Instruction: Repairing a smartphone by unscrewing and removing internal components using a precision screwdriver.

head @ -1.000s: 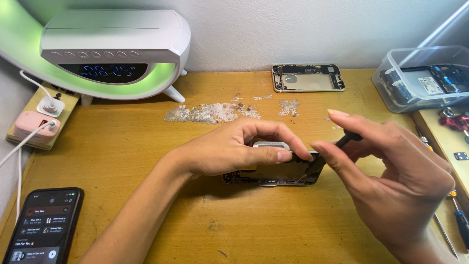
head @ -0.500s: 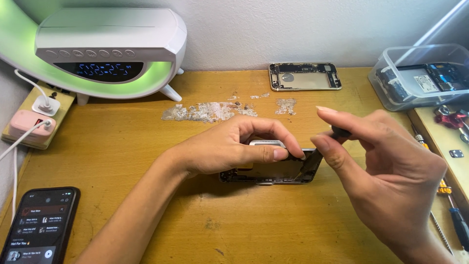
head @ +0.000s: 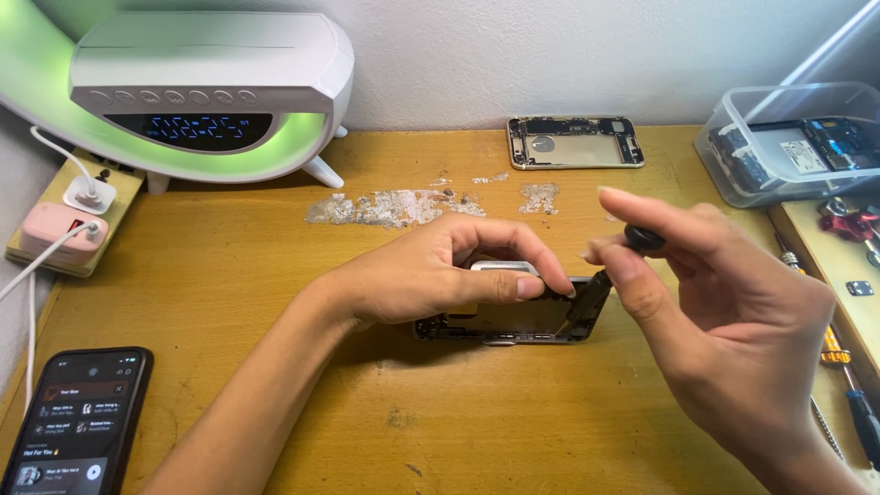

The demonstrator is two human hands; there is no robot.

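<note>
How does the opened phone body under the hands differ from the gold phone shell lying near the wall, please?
The dark opened phone body sits mid-desk, pinned by the left hand, with the right hand working a black screwdriver at its end. The gold phone shell lies untouched at the desk's back edge. Both lie flat, insides exposed.

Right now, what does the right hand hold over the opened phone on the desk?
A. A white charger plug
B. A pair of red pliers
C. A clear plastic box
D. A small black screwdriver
D: the right hand pinches a black screwdriver by its cap, tip down at the opened phone, which the left hand steadies.
</note>
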